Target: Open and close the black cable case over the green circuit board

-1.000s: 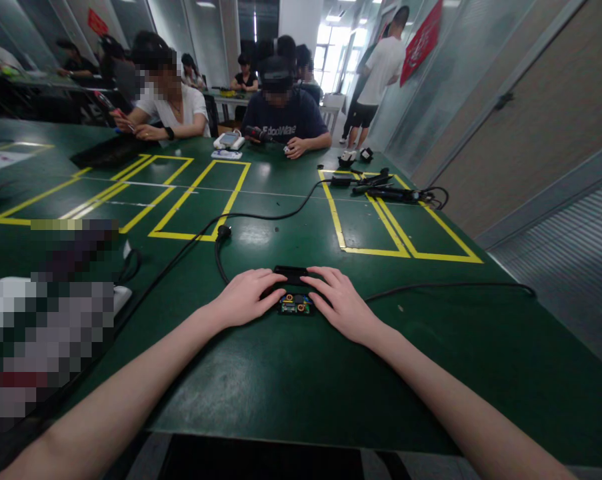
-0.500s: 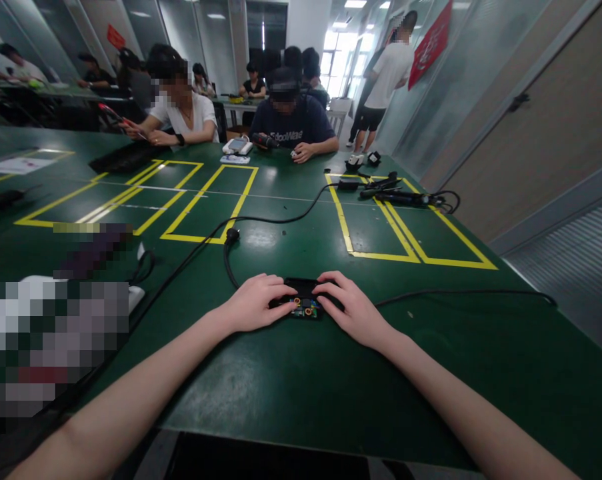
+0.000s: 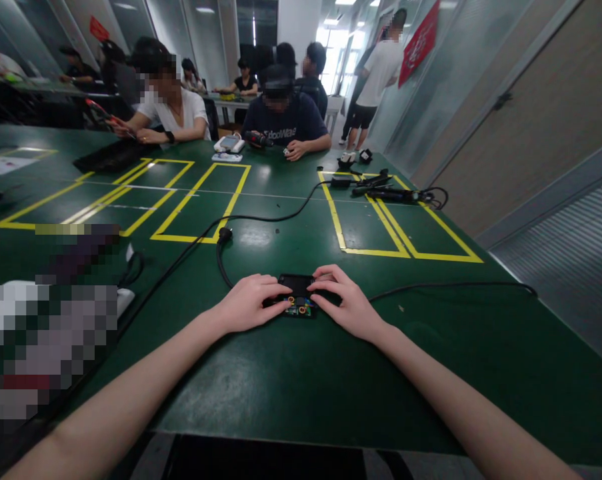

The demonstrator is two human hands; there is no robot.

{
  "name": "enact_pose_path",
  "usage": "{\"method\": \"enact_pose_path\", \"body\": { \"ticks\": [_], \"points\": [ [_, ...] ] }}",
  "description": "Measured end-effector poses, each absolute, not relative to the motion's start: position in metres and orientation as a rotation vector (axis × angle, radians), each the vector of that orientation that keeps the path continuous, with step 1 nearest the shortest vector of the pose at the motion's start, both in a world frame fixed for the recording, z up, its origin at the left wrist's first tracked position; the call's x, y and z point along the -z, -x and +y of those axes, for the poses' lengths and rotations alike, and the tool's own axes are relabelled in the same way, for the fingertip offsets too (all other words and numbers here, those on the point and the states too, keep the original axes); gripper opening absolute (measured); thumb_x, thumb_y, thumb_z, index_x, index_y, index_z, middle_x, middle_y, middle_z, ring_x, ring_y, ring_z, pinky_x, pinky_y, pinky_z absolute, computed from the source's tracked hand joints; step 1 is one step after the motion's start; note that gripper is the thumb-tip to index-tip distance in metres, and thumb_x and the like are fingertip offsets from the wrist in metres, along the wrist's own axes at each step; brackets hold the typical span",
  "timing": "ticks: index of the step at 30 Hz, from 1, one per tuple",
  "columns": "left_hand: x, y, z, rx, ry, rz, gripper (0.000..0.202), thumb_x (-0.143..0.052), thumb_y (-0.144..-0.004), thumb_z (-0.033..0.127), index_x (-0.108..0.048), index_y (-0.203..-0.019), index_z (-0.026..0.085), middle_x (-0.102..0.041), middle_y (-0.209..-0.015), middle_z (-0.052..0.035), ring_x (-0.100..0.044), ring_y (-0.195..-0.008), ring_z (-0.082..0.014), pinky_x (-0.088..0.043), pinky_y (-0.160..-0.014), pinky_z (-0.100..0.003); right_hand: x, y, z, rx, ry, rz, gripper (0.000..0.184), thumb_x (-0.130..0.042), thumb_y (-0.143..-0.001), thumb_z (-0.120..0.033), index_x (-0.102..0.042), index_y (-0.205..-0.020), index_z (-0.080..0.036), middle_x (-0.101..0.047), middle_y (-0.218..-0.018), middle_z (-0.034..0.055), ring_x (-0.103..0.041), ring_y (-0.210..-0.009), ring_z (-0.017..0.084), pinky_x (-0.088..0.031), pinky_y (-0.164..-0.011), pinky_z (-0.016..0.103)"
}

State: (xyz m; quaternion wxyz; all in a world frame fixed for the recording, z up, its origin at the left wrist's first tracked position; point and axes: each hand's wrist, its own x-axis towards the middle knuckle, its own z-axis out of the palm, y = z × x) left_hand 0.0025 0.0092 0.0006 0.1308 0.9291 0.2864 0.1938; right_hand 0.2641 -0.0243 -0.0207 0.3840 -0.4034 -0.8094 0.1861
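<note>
Between my hands lies an opened black power adapter; its circuit board (image 3: pixel 301 310) with copper-wound coils faces up. A flat black cover (image 3: pixel 297 285) sits at the far side of the board. My left hand (image 3: pixel 251 303) grips the left side, thumb by the board and fingers at the cover. Opposite it, my right hand (image 3: pixel 349 303) is closed on the right side, fingertips at the cover's edge. A cord with a black plug (image 3: pixel 225 235) runs behind my left hand, and a thin black cable (image 3: pixel 451 287) leads off to the right.
Yellow tape rectangles (image 3: pixel 201 238) mark the green table (image 3: pixel 301 380). Black tools and cables (image 3: pixel 391 192) lie at the far right. A long cord (image 3: pixel 261 218) crosses the middle. Blurred-out items (image 3: pixel 55 333) stand at left. Across the table, a person (image 3: pixel 285 120) sits near a power drill (image 3: pixel 258 139).
The view has turned slightly to the right. A little more of the black cover shows between my hands, which keep nearly the same grip.
</note>
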Motion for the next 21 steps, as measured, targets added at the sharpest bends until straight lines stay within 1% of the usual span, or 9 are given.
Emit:
{"method": "enact_pose_path", "body": {
  "ticks": [5, 9, 12, 18, 21],
  "points": [
    [-0.0005, -0.0017, 0.0087, -0.575, -2.715, 0.822, 0.029, -0.058, -0.103, 0.036, -0.076, -0.116, 0.017, -0.071, -0.082, -0.0043, -0.067, -0.075, -0.018, -0.05, -0.072, -0.029, 0.0211, -0.2645, -0.0236, -0.493, 1.017, -2.029, 0.011, -0.062, -0.097, -0.019, -0.073, -0.095, -0.022, -0.06, -0.114, 0.0091, -0.071, -0.093, 0.02, -0.061, -0.088, 0.039],
    [-0.0003, -0.0017, 0.0089, -0.577, -2.732, 0.824, 0.028, -0.058, -0.103, 0.035, -0.076, -0.118, 0.018, -0.072, -0.084, -0.0045, -0.067, -0.077, -0.0182, -0.049, -0.072, -0.029, 0.0194, -0.264, -0.0236, -0.457, 1.013, -1.996, 0.008, -0.064, -0.095, -0.017, -0.071, -0.093, -0.022, -0.06, -0.112, 0.0089, -0.068, -0.1, 0.022, -0.06, -0.091, 0.041],
    [-0.0002, -0.0019, 0.0091, -0.578, -2.741, 0.821, 0.027, -0.06, -0.102, 0.035, -0.076, -0.118, 0.019, -0.072, -0.085, -0.0043, -0.068, -0.078, -0.0186, -0.049, -0.072, -0.029, 0.0178, -0.2629, -0.0239, -0.442, 1.006, -1.972, 0.011, -0.065, -0.093, -0.014, -0.068, -0.099, -0.023, -0.06, -0.111, 0.0085, -0.065, -0.106, 0.024, -0.059, -0.094, 0.043],
    [0.0007, -0.0014, 0.0096, -0.596, -2.746, 0.813, 0.027, -0.061, -0.102, 0.035, -0.076, -0.117, 0.019, -0.073, -0.086, -0.0049, -0.069, -0.079, -0.0193, -0.05, -0.073, -0.03, 0.0195, -0.2622, -0.0243, -0.527, 0.981, -1.943, 0.03, -0.064, -0.093, -0.013, -0.065, -0.12, -0.025, -0.061, -0.115, 0.0084, -0.067, -0.094, 0.02, -0.062, -0.086, 0.04],
    [0.0002, -0.0015, 0.0096, -0.614, -2.74, 0.805, 0.027, -0.06, -0.102, 0.036, -0.076, -0.116, 0.019, -0.074, -0.086, -0.0052, -0.069, -0.078, -0.019, -0.051, -0.071, -0.03, 0.022, -0.2632, -0.0234, -0.512, 1.002, -1.963, 0.036, -0.064, -0.093, -0.014, -0.066, -0.127, -0.027, -0.062, -0.117, 0.0085, -0.067, -0.097, 0.021, -0.062, -0.089, 0.041]
  ]
}}
